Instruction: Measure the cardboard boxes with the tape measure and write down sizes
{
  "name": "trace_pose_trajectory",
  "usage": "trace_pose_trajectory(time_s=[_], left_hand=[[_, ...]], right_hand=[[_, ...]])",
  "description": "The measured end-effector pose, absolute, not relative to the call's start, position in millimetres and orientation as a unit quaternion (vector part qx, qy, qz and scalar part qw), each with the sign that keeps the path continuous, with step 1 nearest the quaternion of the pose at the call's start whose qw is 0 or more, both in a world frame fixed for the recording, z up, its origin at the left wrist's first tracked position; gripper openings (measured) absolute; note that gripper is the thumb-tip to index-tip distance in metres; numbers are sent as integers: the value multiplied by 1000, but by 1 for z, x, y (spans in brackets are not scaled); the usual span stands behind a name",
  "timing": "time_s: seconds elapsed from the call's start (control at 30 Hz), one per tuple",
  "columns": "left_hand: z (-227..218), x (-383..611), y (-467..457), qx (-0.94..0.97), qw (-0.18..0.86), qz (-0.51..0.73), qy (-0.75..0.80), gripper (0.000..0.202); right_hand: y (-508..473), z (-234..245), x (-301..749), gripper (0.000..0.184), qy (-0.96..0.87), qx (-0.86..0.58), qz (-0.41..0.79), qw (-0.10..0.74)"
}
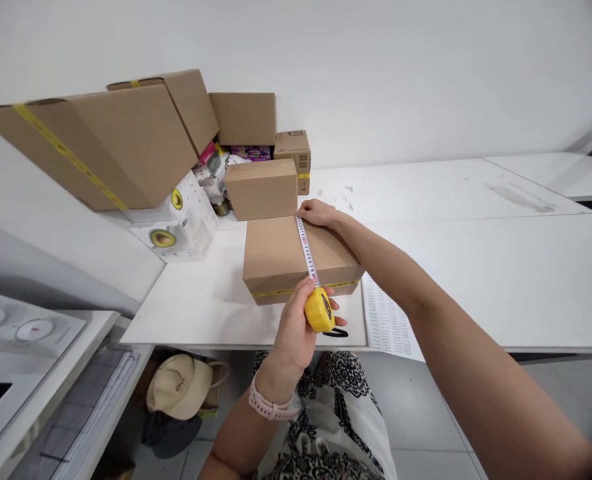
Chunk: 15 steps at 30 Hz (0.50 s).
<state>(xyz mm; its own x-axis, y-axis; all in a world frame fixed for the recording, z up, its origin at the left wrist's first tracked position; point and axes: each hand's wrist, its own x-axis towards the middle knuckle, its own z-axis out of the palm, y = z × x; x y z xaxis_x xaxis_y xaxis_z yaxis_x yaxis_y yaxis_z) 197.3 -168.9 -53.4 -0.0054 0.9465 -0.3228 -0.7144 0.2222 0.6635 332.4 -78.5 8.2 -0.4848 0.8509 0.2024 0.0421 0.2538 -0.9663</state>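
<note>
A closed cardboard box point(271, 250) with yellow tape along its front side lies on the white table. In front of it, my left hand point(299, 323) is wrapped round the yellow case of a tape measure point(320, 311). The white blade point(306, 248) runs out of the case and across the box top to the far edge. There my right hand point(317, 212) pinches the blade's end against the box. A black wrist strap point(336, 332) lies below the case, near the table's front edge.
Behind stands another cardboard box point(262, 190), with a taped box point(293, 150) beyond. Large boxes point(116, 140) rest on white avocado-print boxes point(176, 230) at left. A printed sheet point(391, 317) lies right of the measured box. A microwave point(21, 360) stands at left; a cap point(180, 387) sits below the table.
</note>
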Motion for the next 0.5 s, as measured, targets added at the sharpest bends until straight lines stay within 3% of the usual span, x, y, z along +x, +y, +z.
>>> trace_pose_trajectory(time_s=[0.23, 0.33, 0.4, 0.5], left_hand=[[-49, 184, -166, 199, 686, 581, 390, 29], [-28, 146, -167, 281, 677, 539, 415, 29], [-7, 109, -163, 351, 679, 471, 439, 31], [25, 48, -144, 456, 650, 377, 477, 29]], right_hand=[[-34, 4, 312, 29, -685, -287, 542, 394], [27, 8, 292, 20, -686, -329, 514, 396], [54, 17, 289, 20, -669, -319, 506, 441], [52, 31, 306, 21, -656, -278, 520, 472]])
